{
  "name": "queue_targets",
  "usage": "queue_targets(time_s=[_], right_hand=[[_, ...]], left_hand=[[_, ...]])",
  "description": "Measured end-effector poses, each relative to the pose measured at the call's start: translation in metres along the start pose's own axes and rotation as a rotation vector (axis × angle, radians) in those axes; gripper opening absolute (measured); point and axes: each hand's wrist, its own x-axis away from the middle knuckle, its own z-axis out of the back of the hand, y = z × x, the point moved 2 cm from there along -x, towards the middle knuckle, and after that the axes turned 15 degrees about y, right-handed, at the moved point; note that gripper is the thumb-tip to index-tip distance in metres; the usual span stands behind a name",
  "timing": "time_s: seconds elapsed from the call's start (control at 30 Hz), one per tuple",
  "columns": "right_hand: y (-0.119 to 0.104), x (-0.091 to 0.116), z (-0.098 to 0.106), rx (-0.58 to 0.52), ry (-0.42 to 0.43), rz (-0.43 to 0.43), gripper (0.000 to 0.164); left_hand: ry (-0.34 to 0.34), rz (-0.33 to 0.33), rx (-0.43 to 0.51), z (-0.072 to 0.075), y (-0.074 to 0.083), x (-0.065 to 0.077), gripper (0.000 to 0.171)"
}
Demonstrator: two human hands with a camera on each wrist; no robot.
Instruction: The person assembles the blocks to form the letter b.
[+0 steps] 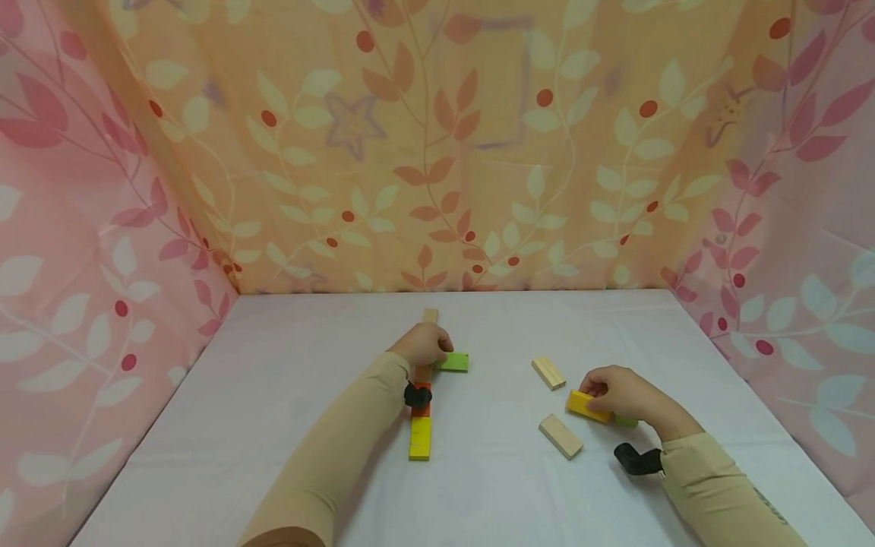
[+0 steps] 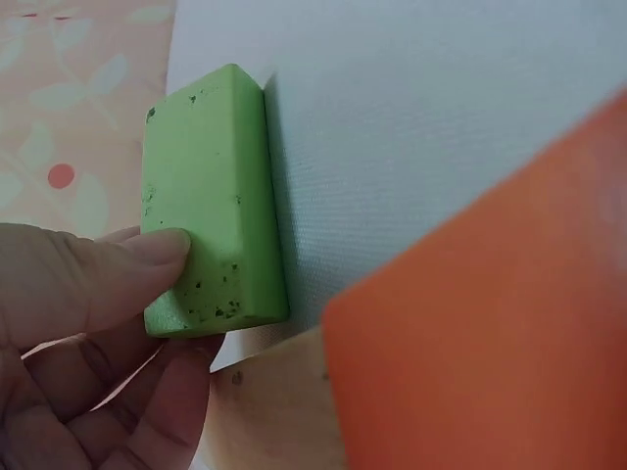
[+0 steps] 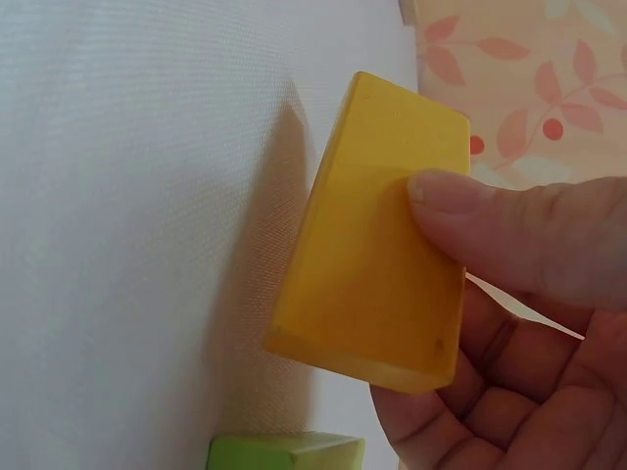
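My left hand point(image 1: 420, 346) pinches a green wooden block point(image 2: 201, 186) between thumb and fingers. The block juts out to the right of a straight row of blocks; whether it touches the cloth I cannot tell. In that row are plain wood pieces point(image 1: 430, 314), an orange block point(image 2: 490, 333) and, nearest me, a yellow block point(image 1: 420, 441). The left forearm and hand cover part of the row. My right hand point(image 1: 625, 395) grips a deep-yellow block point(image 3: 382, 235), tilted and raised above the cloth. Below that hand lies a second green block point(image 3: 284, 452), mostly hidden in the head view.
Two plain wood blocks, one farther back point(image 1: 549, 373) and one closer point(image 1: 561, 437), lie left of the right hand. A white cloth point(image 1: 273, 365) covers the table. Patterned curtains point(image 1: 424, 152) enclose the back and both sides. Small black cameras sit on both wrists.
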Motion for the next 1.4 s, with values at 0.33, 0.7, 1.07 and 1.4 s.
queue_targets(time_s=[0.33, 0.7, 1.07, 1.4], right_hand=[[0.003, 0.0, 0.001, -0.019, 0.007, 0.0, 0.013], [0.005, -0.001, 0.001, -0.038, 0.005, -0.015, 0.013], [0.002, -0.001, 0.0, -0.018, 0.003, 0.005, 0.013], [-0.011, -0.004, 0.0, -0.016, 0.005, 0.07, 0.01]], left_hand=[[-0.024, -0.124, -0.135, -0.002, 0.006, -0.003, 0.02], [-0.066, -0.179, -0.191, -0.001, -0.006, -0.007, 0.021], [-0.084, -0.127, -0.178, 0.001, -0.011, -0.006, 0.019], [-0.088, -0.105, -0.193, 0.003, -0.01, -0.004, 0.03]])
